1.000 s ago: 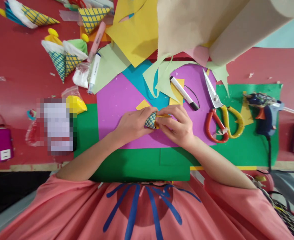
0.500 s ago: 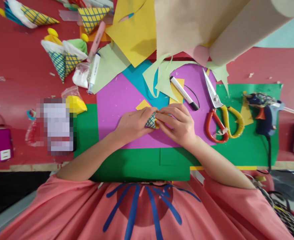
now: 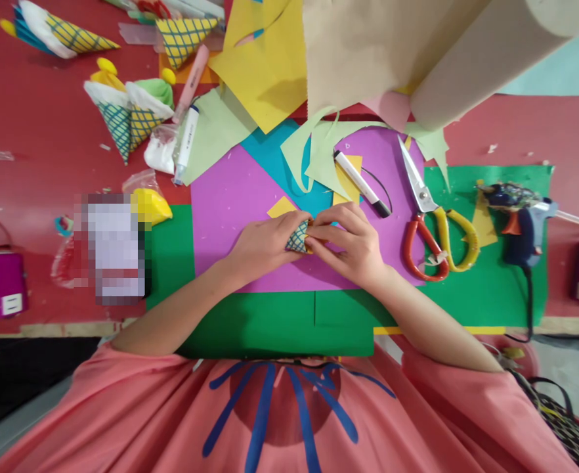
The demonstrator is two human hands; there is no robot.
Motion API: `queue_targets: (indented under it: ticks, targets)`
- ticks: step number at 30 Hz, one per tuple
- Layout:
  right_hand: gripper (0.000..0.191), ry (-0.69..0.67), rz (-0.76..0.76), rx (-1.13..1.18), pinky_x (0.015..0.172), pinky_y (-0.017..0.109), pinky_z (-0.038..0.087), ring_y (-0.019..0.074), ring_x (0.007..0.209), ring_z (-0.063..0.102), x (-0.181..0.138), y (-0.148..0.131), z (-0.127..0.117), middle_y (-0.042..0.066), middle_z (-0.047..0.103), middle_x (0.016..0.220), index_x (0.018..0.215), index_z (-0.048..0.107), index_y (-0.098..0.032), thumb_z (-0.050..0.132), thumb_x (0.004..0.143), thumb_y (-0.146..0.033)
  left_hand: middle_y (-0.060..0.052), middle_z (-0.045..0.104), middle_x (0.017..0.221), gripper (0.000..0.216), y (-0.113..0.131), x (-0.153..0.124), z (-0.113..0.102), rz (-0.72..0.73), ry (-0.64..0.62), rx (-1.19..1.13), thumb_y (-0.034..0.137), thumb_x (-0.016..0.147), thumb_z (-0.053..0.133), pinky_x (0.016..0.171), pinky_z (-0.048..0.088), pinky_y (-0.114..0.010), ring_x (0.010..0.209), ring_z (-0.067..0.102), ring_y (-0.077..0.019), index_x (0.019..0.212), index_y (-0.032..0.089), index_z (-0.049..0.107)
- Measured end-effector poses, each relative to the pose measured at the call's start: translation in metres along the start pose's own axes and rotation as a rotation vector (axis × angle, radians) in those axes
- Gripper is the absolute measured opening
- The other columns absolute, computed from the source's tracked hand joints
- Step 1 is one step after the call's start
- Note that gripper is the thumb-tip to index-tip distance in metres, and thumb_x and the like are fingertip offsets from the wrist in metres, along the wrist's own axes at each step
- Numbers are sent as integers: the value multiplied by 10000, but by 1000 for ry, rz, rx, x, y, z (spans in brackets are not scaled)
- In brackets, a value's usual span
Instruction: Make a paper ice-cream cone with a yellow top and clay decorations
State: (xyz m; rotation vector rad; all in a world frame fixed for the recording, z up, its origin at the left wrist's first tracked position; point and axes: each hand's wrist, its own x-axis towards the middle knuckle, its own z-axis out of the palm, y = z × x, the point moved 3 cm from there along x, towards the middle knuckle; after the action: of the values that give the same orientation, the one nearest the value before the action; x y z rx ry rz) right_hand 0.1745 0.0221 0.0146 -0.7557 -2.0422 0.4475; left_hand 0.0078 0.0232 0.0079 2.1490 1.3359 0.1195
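Note:
My left hand (image 3: 262, 245) and my right hand (image 3: 351, 246) meet over a purple sheet (image 3: 230, 197). Between them they pinch a small yellow paper cone with a blue grid pattern (image 3: 298, 238). The left fingers wrap its body; the right fingers press its open end. Most of the cone is hidden by the fingers. The purple sheet lies on a green sheet (image 3: 270, 325) at the table's near edge.
Red-and-yellow scissors (image 3: 430, 217) and a blue glue gun (image 3: 518, 220) lie to the right. A marker (image 3: 361, 184) rests above my right hand. Finished patterned cones (image 3: 127, 115), pens (image 3: 186, 141), paper scraps and a brown paper roll (image 3: 467, 59) crowd the far side.
My right hand's fingers have closed in further over the cone's end, hiding the yellow edge that showed before. The hands stay in the same spot.

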Motion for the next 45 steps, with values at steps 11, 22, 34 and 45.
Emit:
queue_targets:
  ticks: [11, 22, 34, 45]
  targets:
    - [78, 9, 2, 33, 799, 400, 565, 211, 923, 643, -4, 0, 2, 50, 752, 933, 928, 692, -222, 647, 898, -167, -21, 722, 1092, 420, 0, 1, 0, -12, -8, -57, 327, 859, 671, 744, 513, -255, 959, 719, -205, 1247, 236, 540]
    - [92, 20, -36, -4, 800, 396, 608, 215, 941, 675, -4, -1, 2, 66, 786, 979, 945, 669, -210, 690, 871, -160, -25, 723, 1056, 406, -3, 0, -1, 8, 18, -57, 342, 862, 669, 756, 519, -260, 945, 719, -203, 1229, 225, 539]
    - [87, 0, -67, 40, 794, 381, 602, 197, 927, 695, 0, -1, -1, 45, 773, 995, 945, 650, -244, 654, 892, -175, -11, 719, 1099, 449, -5, -1, 1, 24, 27, -113, 377, 828, 686, 737, 509, -254, 934, 714, -192, 1225, 238, 530]
    - [123, 22, -59, -64, 869, 449, 586, 239, 1054, 679, 1, 3, -9, 90, 682, 1158, 1027, 664, -248, 587, 932, -267, -50, 682, 1137, 490, -12, 0, -3, 33, 239, 41, 369, 790, 675, 742, 533, -296, 1007, 703, -236, 1228, 243, 493]
